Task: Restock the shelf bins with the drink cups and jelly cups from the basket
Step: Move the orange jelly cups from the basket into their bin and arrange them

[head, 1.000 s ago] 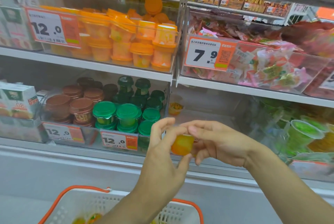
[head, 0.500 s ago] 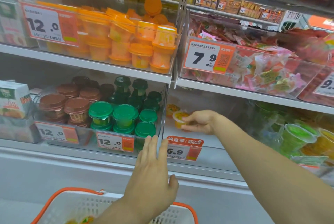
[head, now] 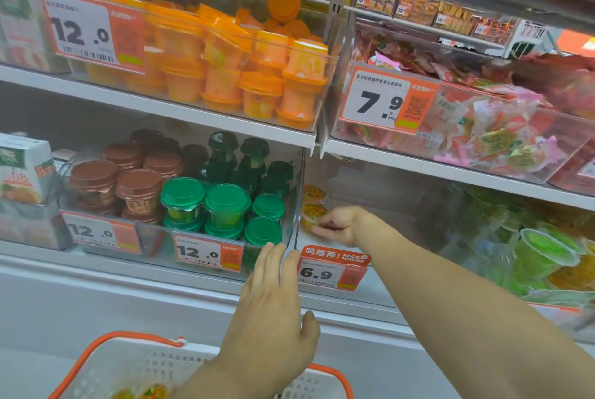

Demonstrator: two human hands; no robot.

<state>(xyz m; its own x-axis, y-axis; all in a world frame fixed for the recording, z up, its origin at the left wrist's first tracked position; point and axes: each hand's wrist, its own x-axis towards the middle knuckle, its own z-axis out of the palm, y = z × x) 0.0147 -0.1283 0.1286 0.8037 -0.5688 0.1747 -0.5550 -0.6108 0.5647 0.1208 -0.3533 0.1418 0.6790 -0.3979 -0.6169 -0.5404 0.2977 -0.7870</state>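
Jelly cup (head: 311, 217) sits just above the 6.9 price tag (head: 333, 268), pinched by the right hand (head: 342, 225); set it flat, then let go gently. Left hand (head: 273, 311) hangs open, holding nothing

Orange jelly cup (head: 311, 212) low in clear bin (head: 370, 273)
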